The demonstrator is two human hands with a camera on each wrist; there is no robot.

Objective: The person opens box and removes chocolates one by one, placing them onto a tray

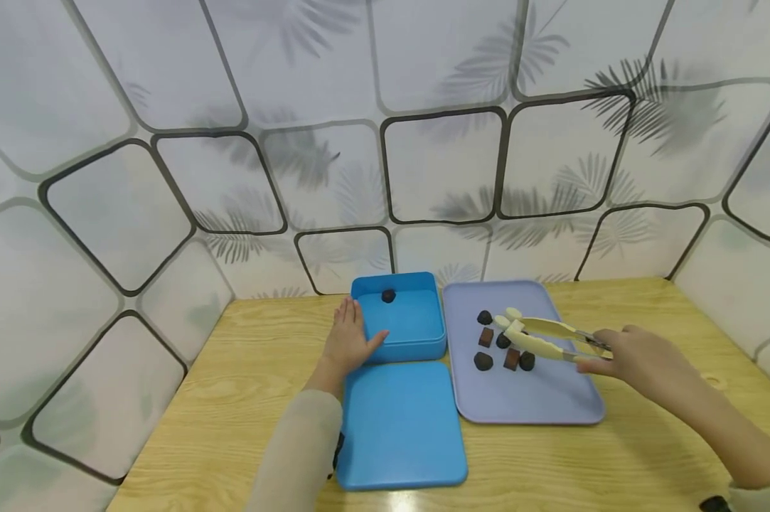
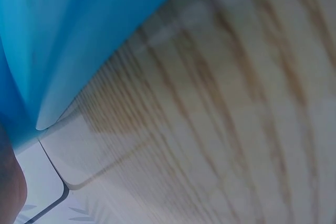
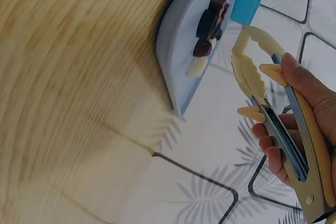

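My left hand (image 1: 348, 334) rests against the left side of a blue box (image 1: 404, 348), fingers straight and thumb reaching over the front rim. One dark chocolate-like piece (image 1: 388, 295) lies at the back of that box. My right hand (image 1: 640, 359) grips cream-tipped metal tongs (image 3: 286, 124) over a lavender tray (image 1: 525, 405). A white piece (image 3: 241, 42) is pinched between the tong tips. On the tray lie several dark round pieces (image 1: 483, 361), brown square pieces (image 1: 485, 337) and white pieces (image 1: 513, 313). The left wrist view shows mostly the box side and tabletop.
A flat blue lid (image 1: 402, 427) lies in front of the box, beside the tray. Everything stands on a wood-grain table (image 1: 231, 405). Patterned fabric walls (image 1: 442, 171) rise behind and at both sides.
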